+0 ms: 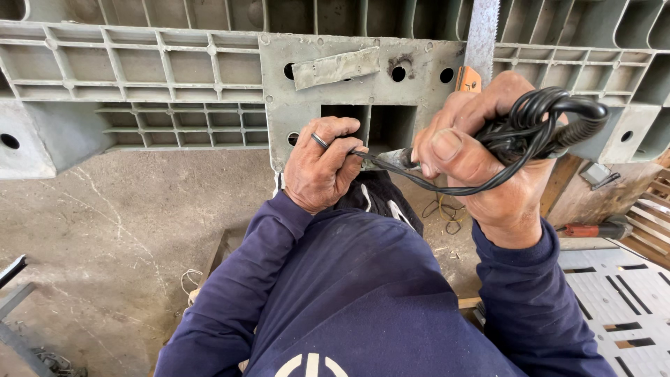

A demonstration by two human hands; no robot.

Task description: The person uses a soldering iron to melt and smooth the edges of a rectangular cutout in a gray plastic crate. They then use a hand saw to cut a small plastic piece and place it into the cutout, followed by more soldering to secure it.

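At the far left a dark metal frame (10, 279) juts in over the bare concrete floor (118, 230); above it the grey plastic pallet (139, 70) stands on edge, its ribbed underside facing the camera, with a flat centre block (349, 77) pierced by round holes and a square opening; the left hand (322, 167), a ring on one finger, is clenched just below that opening, pinching the thin end of a black cord (447, 185) between thumb and fingers; the cord runs rightward in a slack curve to the right hand (488, 157), which is closed around a bundled coil of the same cord (541, 122) and, with it, what looks like an orange handle (467, 80) of a saw whose toothed blade (483, 31) rises past the pallet's top edge; further right a red-handled tool (593, 229) lies on the ground beside a white slotted panel (621, 300); as a judgement, the work seems midway: most of the cord is already gathered into the coil, one loose length between the two hands is left to take up, and no cut in the pallet can be made out from here
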